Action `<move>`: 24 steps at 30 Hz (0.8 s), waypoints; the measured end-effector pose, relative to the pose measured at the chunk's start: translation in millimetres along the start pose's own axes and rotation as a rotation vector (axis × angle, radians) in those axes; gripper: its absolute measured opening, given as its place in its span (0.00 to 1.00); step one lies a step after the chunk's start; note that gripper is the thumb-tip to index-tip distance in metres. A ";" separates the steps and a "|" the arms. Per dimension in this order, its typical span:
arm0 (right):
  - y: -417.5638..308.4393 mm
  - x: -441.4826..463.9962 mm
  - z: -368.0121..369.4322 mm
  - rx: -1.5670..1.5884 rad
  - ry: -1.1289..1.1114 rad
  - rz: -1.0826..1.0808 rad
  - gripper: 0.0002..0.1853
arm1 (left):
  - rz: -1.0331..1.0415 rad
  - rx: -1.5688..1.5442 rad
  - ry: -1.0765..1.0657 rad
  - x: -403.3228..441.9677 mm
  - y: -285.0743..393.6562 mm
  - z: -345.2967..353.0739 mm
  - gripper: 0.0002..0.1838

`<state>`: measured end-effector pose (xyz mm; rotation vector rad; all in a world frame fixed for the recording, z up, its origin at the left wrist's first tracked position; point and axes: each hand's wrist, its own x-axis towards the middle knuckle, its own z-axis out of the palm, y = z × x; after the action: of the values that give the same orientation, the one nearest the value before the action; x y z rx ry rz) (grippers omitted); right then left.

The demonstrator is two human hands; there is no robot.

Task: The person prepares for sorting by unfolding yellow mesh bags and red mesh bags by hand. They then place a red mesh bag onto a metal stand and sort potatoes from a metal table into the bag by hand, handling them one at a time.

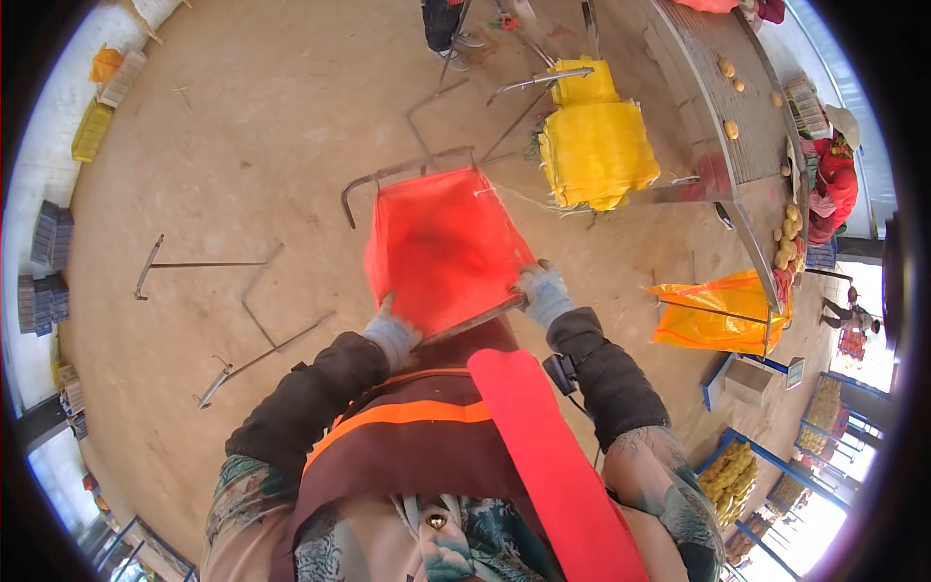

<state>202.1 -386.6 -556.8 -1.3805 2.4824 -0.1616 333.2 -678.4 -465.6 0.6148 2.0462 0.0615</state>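
Note:
A red mesh bag (441, 242) hangs open-mouthed on a metal frame in front of my body. My left hand (393, 335), in a light glove, has its fingers closed on the bag's near left edge. At the near right corner, my right hand (545, 291), gloved too, grips the bag's rim. The far rim lies by a curved metal bar (407, 167). Inside, the bag shows only red fabric with a darker patch.
Yellow sacks (599, 150) are stacked beyond the bag. At right, a sorting conveyor (722, 107) carries potatoes (787, 238); an orange bag (718, 312) hangs below. Metal stands (208, 264) are at left. A person in red (836, 184) is behind the conveyor; another person's legs (444, 29) show at top.

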 end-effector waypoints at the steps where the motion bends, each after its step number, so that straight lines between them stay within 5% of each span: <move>1: 5.4 -0.8 14.0 0.104 0.243 -0.082 0.27 | -0.002 -0.002 -0.002 7.2 -4.8 14.9 0.26; 3: -5.0 3.0 14.5 0.095 0.253 -0.025 0.31 | 0.015 -0.060 0.480 14.9 -16.0 48.6 0.39; 6: -15.7 7.6 22.9 -0.070 0.139 0.030 0.36 | 0.127 -0.158 0.574 9.4 -18.3 46.1 0.48; 13: -10.2 4.9 26.1 -0.277 -0.039 0.020 0.30 | 0.105 -0.252 0.820 6.5 26.0 29.2 0.45; 15: -21.7 2.6 -21.2 -0.195 -0.090 0.044 0.31 | 0.073 0.172 1.056 33.6 38.7 36.4 0.40; 18: -11.3 -9.0 -27.5 -0.157 -0.016 0.084 0.31 | -0.004 -0.056 0.753 50.2 57.1 22.4 0.34; 24: 146.1 -67.5 -54.9 -0.099 0.255 0.421 0.27 | -0.275 -0.054 0.719 59.8 73.6 30.6 0.27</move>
<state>100.0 -254.2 -526.0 -0.8838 2.9650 -0.1303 363.2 -593.6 -508.6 0.2836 2.7951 0.1978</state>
